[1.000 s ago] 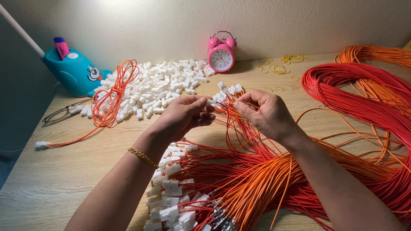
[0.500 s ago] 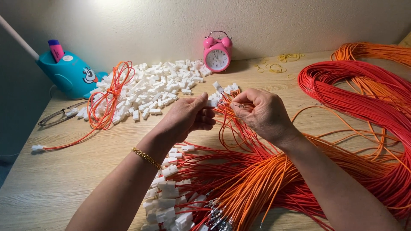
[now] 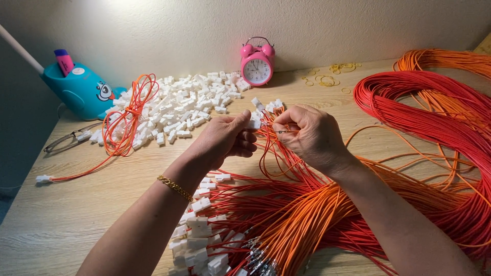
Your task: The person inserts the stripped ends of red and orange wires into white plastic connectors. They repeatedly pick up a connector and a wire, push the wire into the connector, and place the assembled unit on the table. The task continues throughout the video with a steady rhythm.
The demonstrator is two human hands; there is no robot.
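My left hand pinches a small white plastic connector between thumb and fingers. My right hand grips the metal-tipped end of a thin red and orange wire right beside that connector. Both hands hover over the wooden table, above a spread bundle of red and orange wires. Several of those wires end in white connectors near the front edge. A few fitted connectors stick up just behind my fingers.
A heap of loose white connectors lies at the back left, with a coiled orange wire loop on it. A pink alarm clock, a teal pen holder, glasses, rubber bands and big red-orange wire coils surround me.
My hands have stayed together over the wire bundle, fingers shifting slightly around the connector and wire end. The view has drifted a little.
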